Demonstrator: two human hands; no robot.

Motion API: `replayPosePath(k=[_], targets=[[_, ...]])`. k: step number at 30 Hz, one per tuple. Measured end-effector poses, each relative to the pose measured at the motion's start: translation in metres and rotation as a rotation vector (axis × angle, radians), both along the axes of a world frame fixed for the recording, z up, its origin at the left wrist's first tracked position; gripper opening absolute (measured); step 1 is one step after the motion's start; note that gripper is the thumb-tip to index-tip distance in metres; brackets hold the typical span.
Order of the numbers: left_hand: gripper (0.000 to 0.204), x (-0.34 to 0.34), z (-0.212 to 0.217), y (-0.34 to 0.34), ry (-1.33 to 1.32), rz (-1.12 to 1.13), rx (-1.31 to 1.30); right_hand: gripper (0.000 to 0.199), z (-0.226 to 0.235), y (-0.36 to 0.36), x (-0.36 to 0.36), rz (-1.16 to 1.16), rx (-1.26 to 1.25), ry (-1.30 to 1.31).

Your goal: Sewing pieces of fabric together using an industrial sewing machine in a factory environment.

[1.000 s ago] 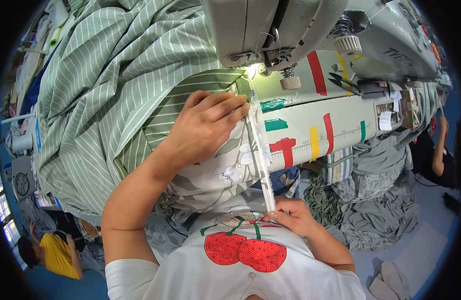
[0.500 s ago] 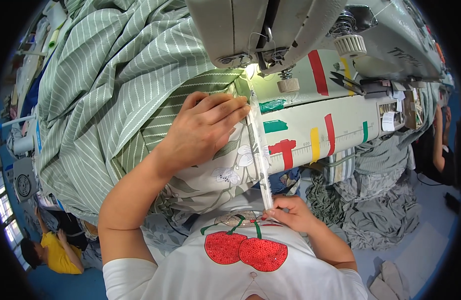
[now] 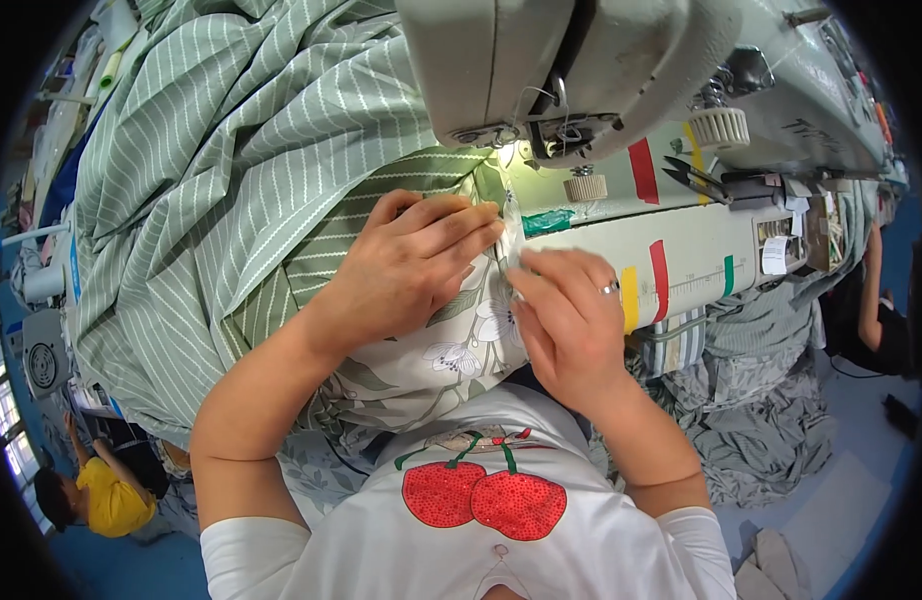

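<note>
left hand [image 3: 406, 268] flat on floral fabric [image 3: 431, 350]; right hand [image 3: 571, 325] pinching its edge; sewing machine [image 3: 581, 70] above

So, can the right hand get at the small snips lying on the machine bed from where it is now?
Probably yes. The right hand rests on the fabric edge, and the snips lie uncovered on the machine bed on that side, with nothing between them. It would have to let go of the fabric first.

White short-sleeved shirt [image 3: 481, 550] (two red sequinned cherries on chest); ring [image 3: 609, 288] on right hand [image 3: 566, 325].

Sewing table [image 3: 711, 265]; striped fabric [image 3: 231, 180] atop
</note>
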State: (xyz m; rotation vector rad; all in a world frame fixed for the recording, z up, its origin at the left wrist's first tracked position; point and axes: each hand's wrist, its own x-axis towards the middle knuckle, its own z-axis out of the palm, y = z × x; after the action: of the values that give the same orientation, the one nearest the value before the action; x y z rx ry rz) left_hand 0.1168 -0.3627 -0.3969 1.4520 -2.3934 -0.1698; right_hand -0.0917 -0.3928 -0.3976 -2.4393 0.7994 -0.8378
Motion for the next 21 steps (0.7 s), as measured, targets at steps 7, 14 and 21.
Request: replayPosePath(k=[7,14,21], targets=[[0.043,0.002,-0.001,0.000,0.032,0.014,0.056,0.032,-0.007,-0.010,0.012,-0.039,-0.023,0.113],[0.042,0.002,-0.003,0.000,0.037,0.018,0.055,0.036,-0.008,-0.009,0.014,-0.109,0.000,0.151],[0.043,0.006,-0.002,0.001,0.016,-0.013,0.034,0.037,-0.005,-0.010,0.015,-0.122,0.003,0.178]])
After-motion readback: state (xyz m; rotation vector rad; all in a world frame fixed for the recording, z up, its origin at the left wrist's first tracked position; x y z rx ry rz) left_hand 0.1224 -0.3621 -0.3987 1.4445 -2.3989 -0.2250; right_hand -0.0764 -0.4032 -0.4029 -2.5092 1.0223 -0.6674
